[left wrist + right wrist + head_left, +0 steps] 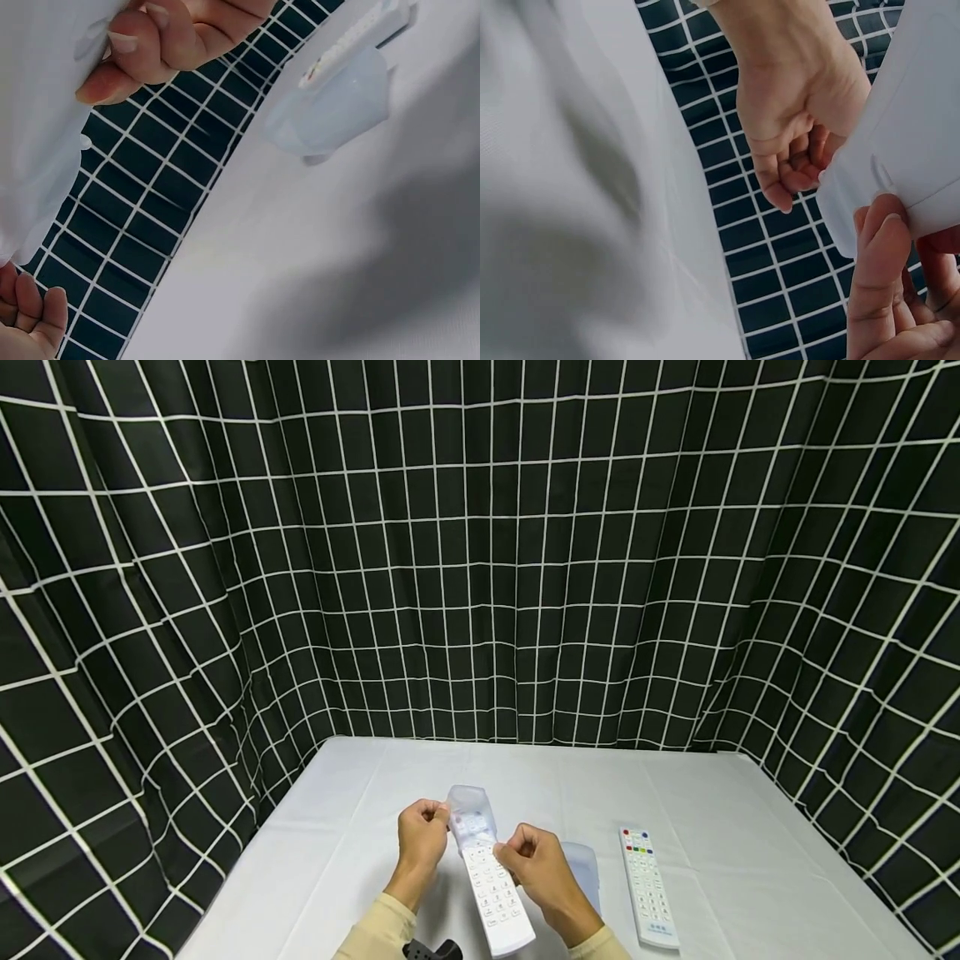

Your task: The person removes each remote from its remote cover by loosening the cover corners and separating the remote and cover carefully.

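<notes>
A white remote control (495, 893) is held tilted above the table, its upper end inside a translucent, soft-looking cover (471, 806). My left hand (422, 839) pinches the left edge of that cover near its top. On the other side, my right hand (542, 870) grips the remote by its right edge, with the thumb close to the cover's opening. The right wrist view shows the pale underside (930, 112) of the held pieces, with fingers pressed against it. From the head view, some fingers of both hands are hidden.
A second white remote (648, 889) with coloured buttons lies to the right on the white table (360, 827). Another translucent cover (583, 868) lies beside it, partly behind my right forearm. Part of a black object (433, 950) shows at the bottom edge. A black gridded curtain (480, 568) surrounds the table.
</notes>
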Demonstrator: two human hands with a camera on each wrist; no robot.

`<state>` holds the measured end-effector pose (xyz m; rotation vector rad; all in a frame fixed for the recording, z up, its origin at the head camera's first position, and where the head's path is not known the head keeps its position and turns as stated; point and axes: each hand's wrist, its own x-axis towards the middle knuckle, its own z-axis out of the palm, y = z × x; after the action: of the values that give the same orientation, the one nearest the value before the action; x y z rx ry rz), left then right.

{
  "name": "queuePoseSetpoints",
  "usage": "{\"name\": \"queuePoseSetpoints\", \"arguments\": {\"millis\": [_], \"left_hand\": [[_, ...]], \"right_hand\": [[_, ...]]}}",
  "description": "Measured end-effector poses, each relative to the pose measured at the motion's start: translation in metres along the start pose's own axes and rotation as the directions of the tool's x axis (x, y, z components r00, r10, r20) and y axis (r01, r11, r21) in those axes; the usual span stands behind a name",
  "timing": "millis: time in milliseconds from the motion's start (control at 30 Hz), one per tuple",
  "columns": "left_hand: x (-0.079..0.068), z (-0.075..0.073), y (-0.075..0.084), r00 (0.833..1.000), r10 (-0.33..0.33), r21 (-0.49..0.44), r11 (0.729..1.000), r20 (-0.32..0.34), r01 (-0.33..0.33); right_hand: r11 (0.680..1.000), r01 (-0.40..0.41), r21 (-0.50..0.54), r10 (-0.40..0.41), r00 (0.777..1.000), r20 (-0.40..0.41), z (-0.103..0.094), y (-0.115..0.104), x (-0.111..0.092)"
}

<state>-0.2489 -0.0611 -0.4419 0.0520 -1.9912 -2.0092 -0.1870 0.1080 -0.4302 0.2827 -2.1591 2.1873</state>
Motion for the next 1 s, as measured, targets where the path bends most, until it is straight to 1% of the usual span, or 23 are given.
{"name": "queuePoseSetpoints", "arguments": {"millis": [100,167,300,333,400,500,667,900,1000], "left_hand": [[-0.002,0.001,0.001,0.999,-0.019,-0.019,1.0,0.039,0.02],[-0.003,0.003,0.002,0.995,-0.046,-0.028,0.998,0.083,0.048],[-0.005,0.003,0.007,0.979,-0.116,-0.047,0.991,0.165,0.125],[-0.005,0.002,0.008,0.975,-0.133,-0.054,0.988,0.179,0.145],[-0.006,0.001,0.009,0.97,-0.16,-0.083,0.981,0.185,0.178],[-0.008,0.0,0.01,0.971,-0.181,-0.125,0.971,0.157,0.202],[-0.007,0.0,0.013,0.975,-0.201,-0.198,0.956,0.091,0.216],[-0.005,0.002,0.012,0.972,-0.229,-0.263,0.936,0.047,0.233],[-0.005,0.004,0.01,0.972,-0.233,-0.272,0.934,0.027,0.231]], "right_hand": [[1.0,-0.003,-0.017,0.002,1.0,-0.007,-0.002,-0.001,0.001],[1.0,0.0,-0.031,-0.001,1.0,-0.019,-0.004,-0.001,0.002],[0.998,0.012,-0.054,-0.014,0.999,-0.036,-0.007,-0.002,0.003],[0.998,0.013,-0.055,-0.015,0.999,-0.037,-0.007,-0.002,0.002],[0.998,0.017,-0.055,-0.019,0.999,-0.03,-0.008,-0.001,0.001],[0.999,0.019,-0.048,-0.019,1.0,-0.009,-0.007,0.0,-0.001],[0.999,0.028,-0.035,-0.028,1.0,0.013,-0.006,-0.001,-0.002],[1.0,0.02,-0.016,-0.02,0.999,0.039,-0.007,0.003,-0.005],[1.0,0.012,-0.006,-0.012,0.999,0.045,-0.008,0.005,-0.005]]}}
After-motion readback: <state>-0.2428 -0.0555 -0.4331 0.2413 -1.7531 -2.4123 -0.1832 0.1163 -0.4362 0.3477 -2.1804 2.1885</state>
